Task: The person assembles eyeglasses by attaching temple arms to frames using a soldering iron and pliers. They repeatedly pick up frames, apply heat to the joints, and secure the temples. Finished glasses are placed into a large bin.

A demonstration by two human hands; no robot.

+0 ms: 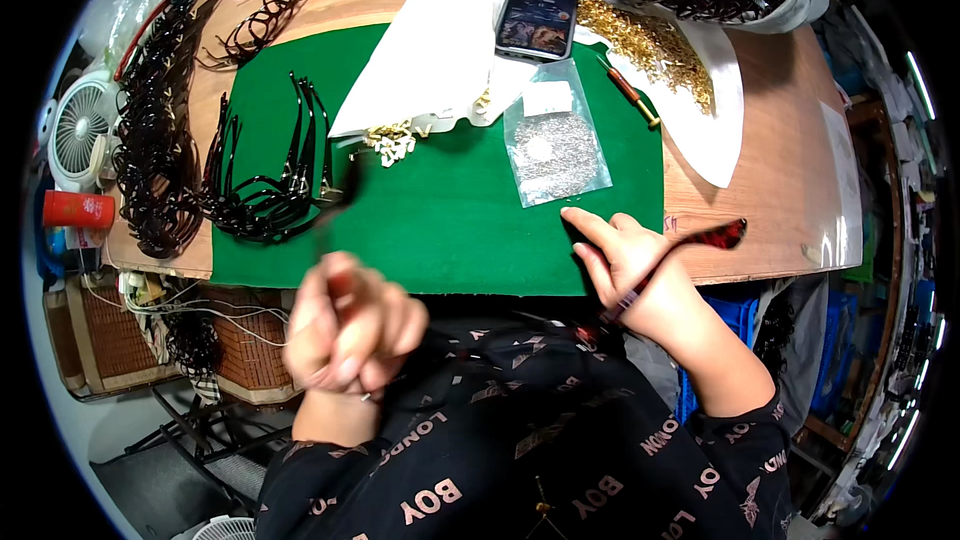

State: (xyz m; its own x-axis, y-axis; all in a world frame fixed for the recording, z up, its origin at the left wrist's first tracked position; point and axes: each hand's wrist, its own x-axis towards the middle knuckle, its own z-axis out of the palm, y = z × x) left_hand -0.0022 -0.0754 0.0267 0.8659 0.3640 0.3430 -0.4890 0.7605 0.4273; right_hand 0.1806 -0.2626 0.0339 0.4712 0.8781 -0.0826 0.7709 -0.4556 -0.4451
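Observation:
My left hand (355, 328) is raised over the near edge of the green mat (470, 250), fingers closed and blurred. A dark, slender thing (345, 185) rises from it, too smeared to name. My right hand (628, 258) rests at the mat's near right, its index finger stretched toward a clear bag of tiny metal parts (560, 155). A curved tortoiseshell glasses temple (705, 238) runs across that palm and wrist; the other fingers are curled, their grip partly hidden. Dark glasses frames (265, 205) stand in a row left of my left hand.
Small pale pieces (395, 143) spill from white paper (420, 50). A phone (538, 8) lies behind the bag. Right of it are a wooden-handled screwdriver (630, 95) and a heap of gold-coloured parts (650, 50). More dark frames (155, 160) line the left, near a fan (85, 125).

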